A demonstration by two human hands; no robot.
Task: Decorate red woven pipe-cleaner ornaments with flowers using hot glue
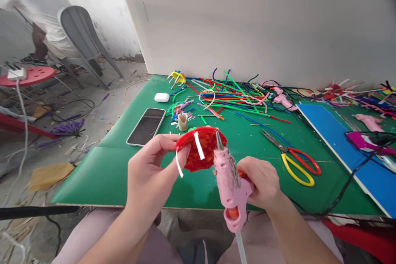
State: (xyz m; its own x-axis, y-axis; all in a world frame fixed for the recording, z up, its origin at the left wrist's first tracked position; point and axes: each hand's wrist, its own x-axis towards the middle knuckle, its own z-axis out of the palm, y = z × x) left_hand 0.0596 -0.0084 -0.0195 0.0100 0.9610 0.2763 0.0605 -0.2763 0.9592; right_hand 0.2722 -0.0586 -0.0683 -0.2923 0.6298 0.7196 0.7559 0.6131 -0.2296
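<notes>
My left hand [154, 165] pinches the left edge of a red fuzzy dome-like piece [198, 161], seemingly made of pipe cleaner. Two short white strips [199, 145] stick to it, one inside and one hanging off its left rim. Wrapped round the handle of a pink glue gun [227, 177] is my right hand [261, 181]. The gun's metal nozzle touches or nearly touches the piece's right rim; I cannot tell which. A clear glue stick [240, 247] runs out of its back end. Behind the red piece stands a small beige cup-like holder [182, 122].
On the green table [102, 173] lie a phone [147, 127], a white earbud case [161, 97], scissors [291, 152] and many pipe cleaners [229, 97]. Further right are a blue board [346, 152], more glue guns [369, 123] and black cables. A person sits on a grey chair [82, 33] at left.
</notes>
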